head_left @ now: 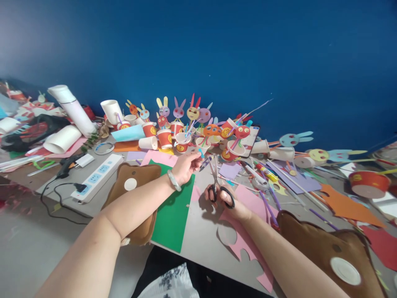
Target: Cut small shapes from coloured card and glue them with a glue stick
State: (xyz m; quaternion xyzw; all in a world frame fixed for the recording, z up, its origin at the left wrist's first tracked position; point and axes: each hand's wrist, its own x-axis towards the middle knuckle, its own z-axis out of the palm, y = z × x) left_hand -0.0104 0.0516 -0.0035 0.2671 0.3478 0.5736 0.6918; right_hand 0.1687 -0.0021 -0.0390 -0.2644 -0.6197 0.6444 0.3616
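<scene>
My left hand (182, 169), with a pale bangle (174, 181) on its wrist, reaches over the green sheet (173, 219). Thumb and fingers pinch a small blue piece (201, 153), which looks like paper. My right hand (231, 203) grips black-handled scissors (214, 171) by the finger loops. Their blades point up and away, slightly apart, to the right of the blue piece and not touching it. Beneath my right forearm lies a pink sheet (246, 203) with rounded cut-outs along its edge.
Red paper cups (164, 138) with paper rabbit heads (192, 112) line the blue wall. A power strip (97, 178) and brown cushion (116, 190) lie left; another brown cushion (313, 236) lies right. Straws, purple paper (293, 178) and an orange sheet (350, 207) clutter the right side.
</scene>
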